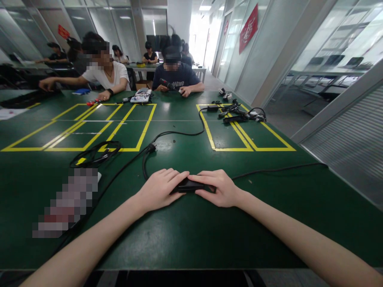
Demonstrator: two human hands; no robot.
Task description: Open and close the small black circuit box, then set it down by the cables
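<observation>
A small black box-shaped device (189, 185) lies on the green table (191, 235) near the front edge. My left hand (160, 189) rests over its left end with the fingers laid across it. My right hand (217, 187) grips its right end, fingers on top and thumb along the near side. Most of the device is hidden under the two hands. A black cable (278, 169) runs off to the right from under my right hand. Another black cable (167, 135) with a plug (150, 148) loops just behind my left hand.
Yellow tape rectangles (140, 135) mark the table. A coiled black cord (95, 154) lies at left, a blurred object (67, 203) near it. Black tools and cables (239, 113) sit at far right. Two people sit at the far side; glass walls stand to the right.
</observation>
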